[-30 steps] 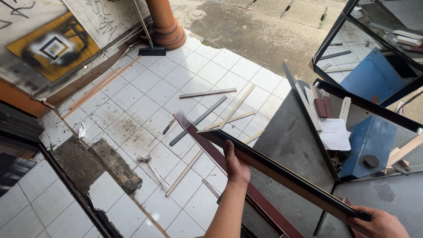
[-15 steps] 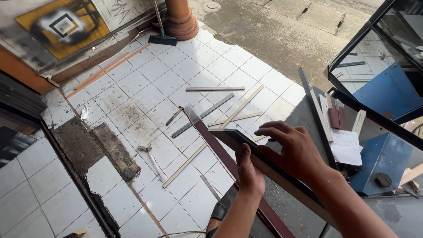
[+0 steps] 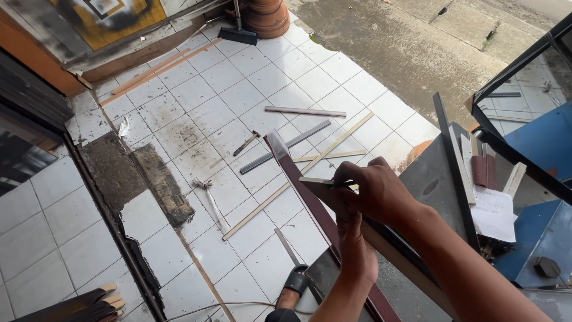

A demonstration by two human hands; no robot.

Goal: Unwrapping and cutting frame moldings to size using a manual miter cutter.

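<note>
Both hands grip dark metal frame bar [image 3: 381,235] end: right hand [image 3: 381,194] above, left hand [image 3: 356,256] below; white tiled floor [image 3: 238,83] beneath.

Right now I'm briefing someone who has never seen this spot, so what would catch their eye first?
Both hands meet at centre: the right hand pinches the end of a long dark frame strip while the left hand grips it from below. Behind them, loose metal and wooden strips lie scattered over the white tiled floor. At the right edge stands a blue box.
</note>
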